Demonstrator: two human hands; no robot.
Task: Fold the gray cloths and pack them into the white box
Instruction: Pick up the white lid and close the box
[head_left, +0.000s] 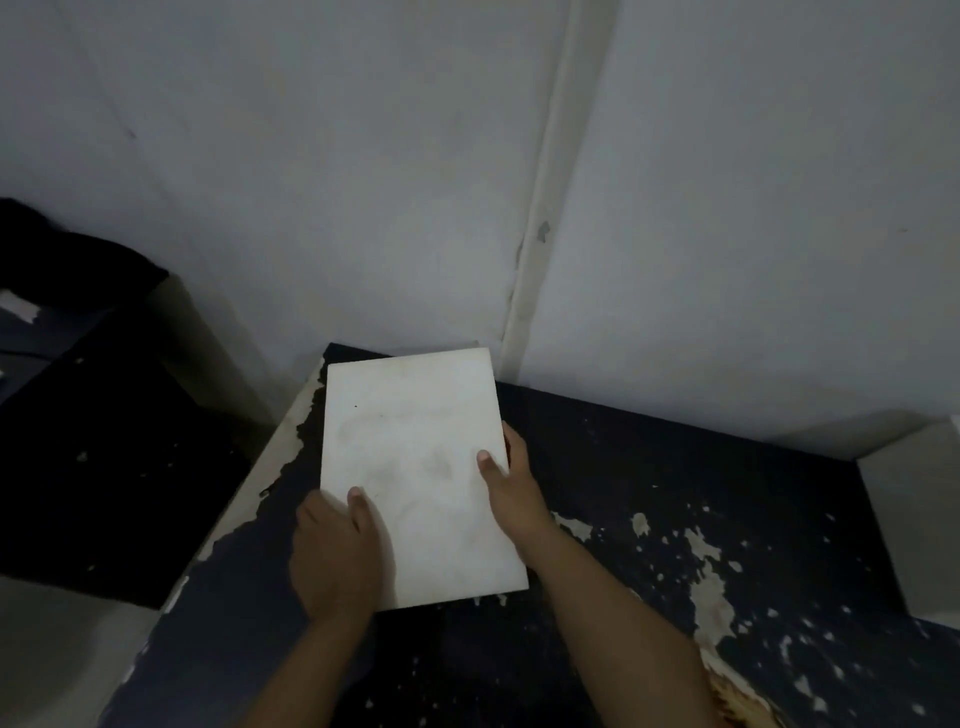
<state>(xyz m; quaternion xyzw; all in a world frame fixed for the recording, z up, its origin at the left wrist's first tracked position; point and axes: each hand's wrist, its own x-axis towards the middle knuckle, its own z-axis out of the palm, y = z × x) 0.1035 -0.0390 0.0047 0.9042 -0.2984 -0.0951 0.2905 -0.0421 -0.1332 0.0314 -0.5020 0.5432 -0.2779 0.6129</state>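
The white box (415, 467) lies closed, lid up, on the far left part of a dark table (649, 519) with chipped paint. My left hand (335, 556) grips its near left edge, thumb on the lid and fingers down the side. My right hand (511, 486) grips the right edge, thumb on top and fingers curled round the side. No gray cloth is in view.
A pale wall stands right behind the table, with a vertical strip (540, 223) running down it. A dark cabinet or box (104, 441) with dark fabric on it sits lower left. A grey-white object (914, 514) sits at the table's right edge.
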